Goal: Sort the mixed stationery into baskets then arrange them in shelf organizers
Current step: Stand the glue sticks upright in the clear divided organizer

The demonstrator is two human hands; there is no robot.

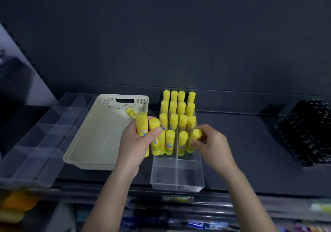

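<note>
Several yellow glue sticks point(173, 108) stand upright in rows inside a clear tiered organizer point(176, 178) on the dark shelf. My left hand point(136, 142) grips two yellow glue sticks point(142, 124) upright, just left of the organizer. My right hand point(213, 143) pinches the top of one glue stick point(195, 135) at the organizer's front right row. One more glue stick point(130, 113) lies in the cream basket point(89, 152) to the left. The organizer's front compartments hold nothing.
A clear divided organizer point(41, 142) sits at the far left. A tray of black pens point(308, 133) stands at the right. Lower shelves with coloured stock show below the shelf edge point(179, 194). Dark back panel behind.
</note>
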